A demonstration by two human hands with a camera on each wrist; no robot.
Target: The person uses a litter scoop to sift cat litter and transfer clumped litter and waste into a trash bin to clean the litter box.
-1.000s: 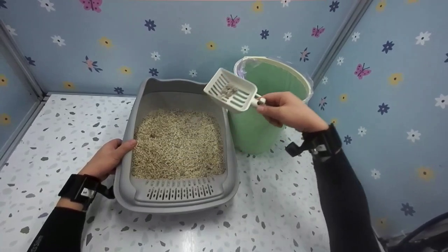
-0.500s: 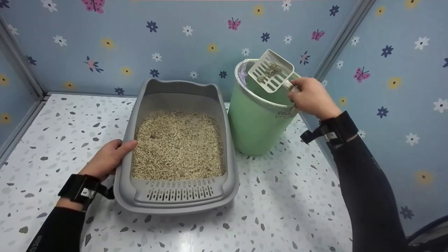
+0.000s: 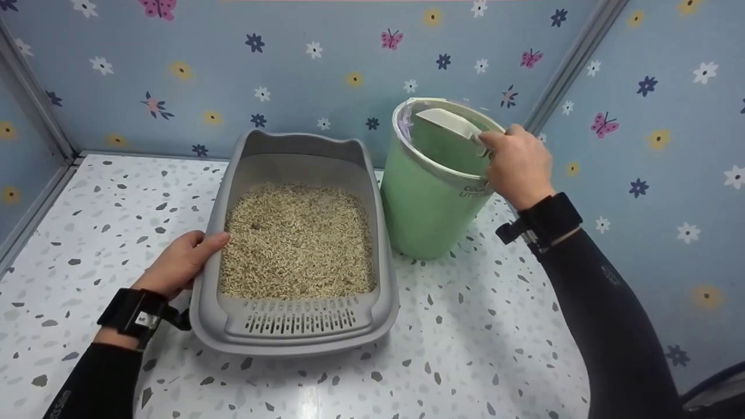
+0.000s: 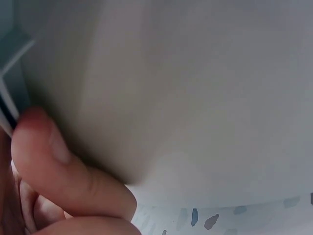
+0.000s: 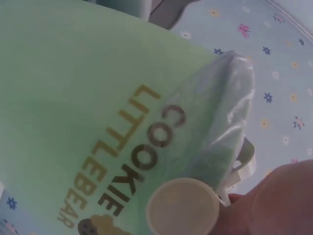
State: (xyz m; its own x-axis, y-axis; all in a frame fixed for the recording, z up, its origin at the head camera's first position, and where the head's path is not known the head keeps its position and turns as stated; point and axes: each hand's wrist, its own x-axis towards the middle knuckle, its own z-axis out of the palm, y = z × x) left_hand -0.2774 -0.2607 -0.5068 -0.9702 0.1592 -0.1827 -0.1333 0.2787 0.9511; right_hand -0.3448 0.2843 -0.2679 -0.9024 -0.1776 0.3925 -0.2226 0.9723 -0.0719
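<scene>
My left hand (image 3: 177, 265) grips the left rim of a grey litter box (image 3: 300, 340), thumb over the edge. Up close, the left wrist view shows the curled fingers (image 4: 73, 176) against the box's outer wall. Tan pellet litter (image 3: 297, 244) covers the box floor, with a small dark clump near the left. With my right hand (image 3: 518, 166) I hold the handle of a white litter scoop (image 3: 448, 121) over the mouth of a green bin (image 3: 428, 209). The scoop is turned on edge, its slotted face hidden. A round handle end (image 5: 183, 208) shows in the right wrist view.
A clear plastic liner (image 5: 237, 90) is folded over the bin's rim. The bin stands close against the box's right side. Flower-patterned walls (image 3: 314, 75) rise behind and at both sides. The speckled white surface (image 3: 454, 337) lies in front.
My right hand has carried the scoop from beside the box to above the bin and tipped it over; the clumps seen in it are out of sight. My left hand stays put.
</scene>
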